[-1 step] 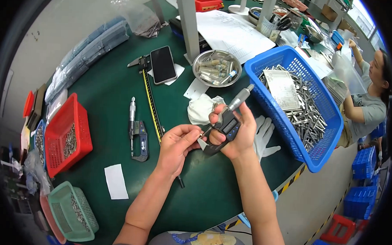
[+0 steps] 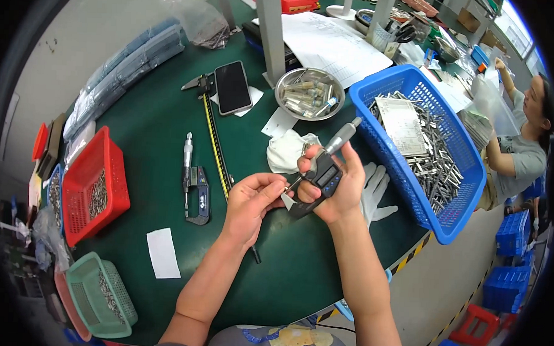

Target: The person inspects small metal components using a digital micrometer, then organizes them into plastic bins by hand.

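Observation:
My right hand grips a digital micrometer with a grey thimble pointing up and to the right. My left hand pinches a small metal part at the micrometer's jaw. Both hands hover over the green table. A blue basket full of metal pins, with a paper sheet on top, stands just right of my right hand. A steel bowl of metal parts sits beyond the hands.
A second micrometer, a long caliper and a phone lie to the left. White gloves and a cloth lie near my hands. Red basket and green basket stand at left. A co-worker works at right.

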{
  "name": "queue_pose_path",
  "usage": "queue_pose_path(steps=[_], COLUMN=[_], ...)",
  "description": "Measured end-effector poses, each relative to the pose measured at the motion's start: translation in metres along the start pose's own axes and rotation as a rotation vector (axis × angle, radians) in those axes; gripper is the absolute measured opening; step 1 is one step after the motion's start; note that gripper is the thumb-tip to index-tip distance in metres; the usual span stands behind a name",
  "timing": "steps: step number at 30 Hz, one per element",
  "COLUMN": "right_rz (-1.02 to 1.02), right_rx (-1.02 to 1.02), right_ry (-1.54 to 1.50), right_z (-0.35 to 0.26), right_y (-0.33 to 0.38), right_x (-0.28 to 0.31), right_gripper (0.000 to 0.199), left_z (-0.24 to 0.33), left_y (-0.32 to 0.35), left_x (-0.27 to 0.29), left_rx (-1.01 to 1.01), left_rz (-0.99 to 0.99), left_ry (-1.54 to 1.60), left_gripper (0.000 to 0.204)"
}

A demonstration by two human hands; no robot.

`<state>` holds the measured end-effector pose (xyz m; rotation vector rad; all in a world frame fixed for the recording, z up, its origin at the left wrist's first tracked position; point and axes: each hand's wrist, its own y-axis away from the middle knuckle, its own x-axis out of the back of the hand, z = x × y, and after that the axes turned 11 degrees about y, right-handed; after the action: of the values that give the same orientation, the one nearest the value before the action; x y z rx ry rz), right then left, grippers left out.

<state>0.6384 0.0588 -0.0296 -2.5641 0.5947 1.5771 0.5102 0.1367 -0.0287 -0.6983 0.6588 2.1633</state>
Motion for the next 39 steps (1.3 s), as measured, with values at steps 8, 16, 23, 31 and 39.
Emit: queue_pose_path(steps=[8, 16, 23, 31, 39], right_rz=[-0.004, 0.018, 0.049, 0.083, 0.08], right_rx=[-0.014, -0.012, -0.018, 0.012, 0.033], right_ry=[0.004, 0.034, 0.078, 0.099, 0.094], right_z=[-0.0016, -0.0027, -0.0037, -0.0015, 0.0008], right_y=[0.0018, 0.0013, 0.0032, 0.0023, 0.0002], right_x=[0.0001, 0.0007, -0.0019, -0.0022, -0.0011], right_gripper=[0.057, 0.056, 0.06, 0.061, 0.058], left_z=[0.0008, -0.0007, -0.0023, -0.0029, -0.0037], left_y=[-0.0005, -0.0003, 0.0003, -0.0003, -0.0001], left_x=[0.0022, -0.0003, 0.0012, 0.0029, 0.0064], left_rx=[-0.002, 0.004, 0.014, 0.022, 0.055], left_rz=[-0.013, 0.005, -0.02, -0.047, 0.012], left_ry=[-0.116, -0.112, -0.081, -0.061, -0.117], left_gripper=[0.015, 0.014, 0.015, 0.015, 0.017])
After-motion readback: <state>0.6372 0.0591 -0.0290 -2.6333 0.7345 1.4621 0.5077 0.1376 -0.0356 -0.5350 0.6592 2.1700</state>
